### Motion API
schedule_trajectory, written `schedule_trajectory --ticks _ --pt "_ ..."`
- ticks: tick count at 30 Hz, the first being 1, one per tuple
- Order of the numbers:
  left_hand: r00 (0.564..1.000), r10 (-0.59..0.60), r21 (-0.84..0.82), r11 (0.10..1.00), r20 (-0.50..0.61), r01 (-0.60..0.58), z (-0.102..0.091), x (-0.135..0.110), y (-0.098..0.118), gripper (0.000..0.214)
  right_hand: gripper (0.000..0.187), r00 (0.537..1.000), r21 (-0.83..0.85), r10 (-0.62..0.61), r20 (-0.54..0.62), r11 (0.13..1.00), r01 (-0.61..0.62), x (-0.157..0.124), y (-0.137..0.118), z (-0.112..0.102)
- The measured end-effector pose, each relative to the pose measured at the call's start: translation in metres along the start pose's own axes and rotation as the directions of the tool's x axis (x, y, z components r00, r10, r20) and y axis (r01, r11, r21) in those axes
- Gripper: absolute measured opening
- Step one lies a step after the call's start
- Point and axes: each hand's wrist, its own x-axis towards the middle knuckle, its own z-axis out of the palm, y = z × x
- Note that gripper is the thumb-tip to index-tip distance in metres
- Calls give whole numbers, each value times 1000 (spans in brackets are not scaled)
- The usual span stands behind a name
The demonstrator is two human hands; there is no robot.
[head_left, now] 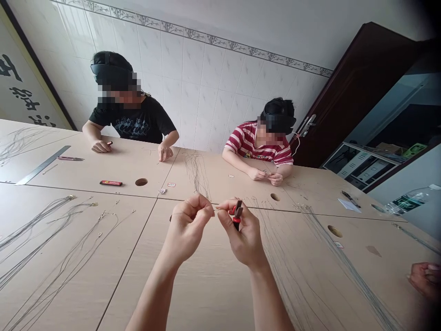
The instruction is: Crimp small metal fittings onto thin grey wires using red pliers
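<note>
Item, the left hand (191, 220), centre of frame: thumb and forefinger pinched together on a fine strand (217, 209).
Item, the right hand (243, 234), just right of centre: fingers curled around red-handled pliers (237, 216), jaws pointing up; whether its fingertips also clamp the strand, I cannot tell.
Step in hand, as I judge it from my remote post: close fingertip work on the strand's end, between the two hands. The next move, I judge, calls for a steady left pinch and a careful right.
Surface: a pale jointed table (203, 294); wire bundles (51, 220) at left; a long bundle (347, 266) lower right; a metal ruler (44, 164) and a red-and-black case (110, 183) upper left; a bottle (411, 201) at right.
Room: tiled wall (186, 69) behind; dark door (347, 92) upper right; two co-workers (136, 119) seated opposite; another person's hand (426, 278) at the right edge.
</note>
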Motion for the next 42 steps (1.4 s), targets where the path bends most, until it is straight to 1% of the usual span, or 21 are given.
schedule_trajectory --ticks 2,4,7,10,12,15,22,26,30,37,42 --pt "998 41 41 998 -49 -39 -1 1 -3 17 10 998 -44 55 8 998 -54 0 0 -2" --pt "993 75 86 994 -90 -67 -2 1 -6 16 12 996 -146 90 29 986 -85 1 1 -4" --pt "985 109 137 986 -134 -91 -3 2 -11 16 9 993 -312 105 55 947 -82 0 4 -3" --pt "980 129 176 979 -151 -102 -2 3 -14 17 14 991 -379 116 68 922 -82 0 6 2" --pt "980 140 196 974 -145 -110 -1 3 -15 18 19 989 -396 122 87 915 -78 0 5 5" --pt "980 154 219 968 -124 -125 1 2 -15 17 21 987 -411 132 95 908 -82 -1 3 7" --pt "981 186 244 956 -64 -165 7 -1 -18 16 14 993 -432 99 65 900 -62 -1 3 6" --pt "972 228 258 944 -57 -207 11 1 -19 17 12 993 -436 105 55 897 -70 0 3 6" --pt "970 235 280 936 -53 -212 11 1 -18 17 12 992 -450 111 60 890 -72 1 3 5" --pt "986 164 343 929 -43 -139 8 0 -15 16 14 973 -465 217 83 872 -155 1 5 6" --pt "996 83 355 932 -30 -67 5 0 -16 16 11 980 -457 187 71 879 -134 0 7 7"
